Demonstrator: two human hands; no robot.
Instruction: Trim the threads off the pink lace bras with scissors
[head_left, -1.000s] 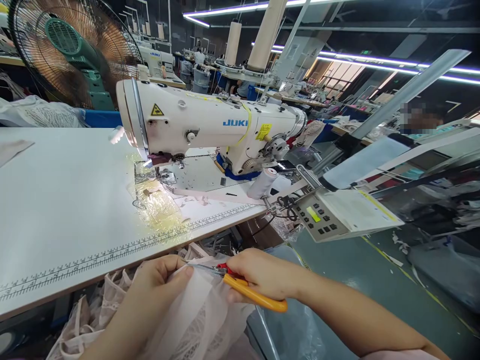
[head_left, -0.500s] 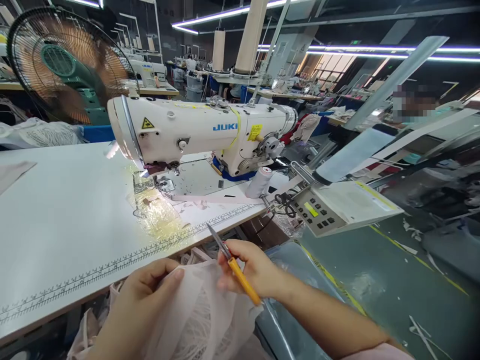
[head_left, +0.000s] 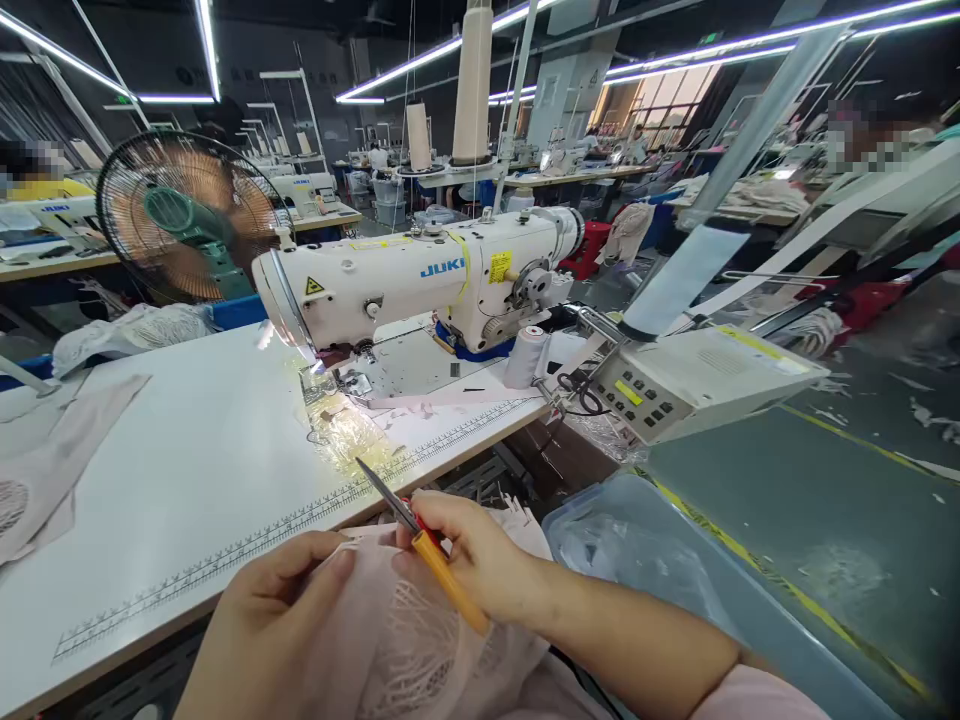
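Observation:
Pale pink lace fabric (head_left: 409,650) hangs below the table's front edge, its upper edge pinched between the thumb and fingers of my left hand (head_left: 274,610). My right hand (head_left: 484,560) grips scissors with orange handles (head_left: 450,587), also touching the cloth. The scissor blades point up and left over the table edge, looking closed or nearly so. Both hands are close together at the fabric's top edge. Beyond them stands a white sewing machine (head_left: 397,285), with yellowish clear film (head_left: 349,435) taped at its needle area.
A measuring scale (head_left: 247,545) runs along the front of the white table (head_left: 217,440). More pink fabric (head_left: 64,460) lies at left. A thread cone (head_left: 525,357) and control box (head_left: 675,395) stand right, above a translucent bin (head_left: 637,545). A fan (head_left: 191,215) is behind.
The view has shifted, bringing more of the table's left side and the bin into sight. My right hand with the scissors has moved left, closer to my left hand. The fabric stays held.

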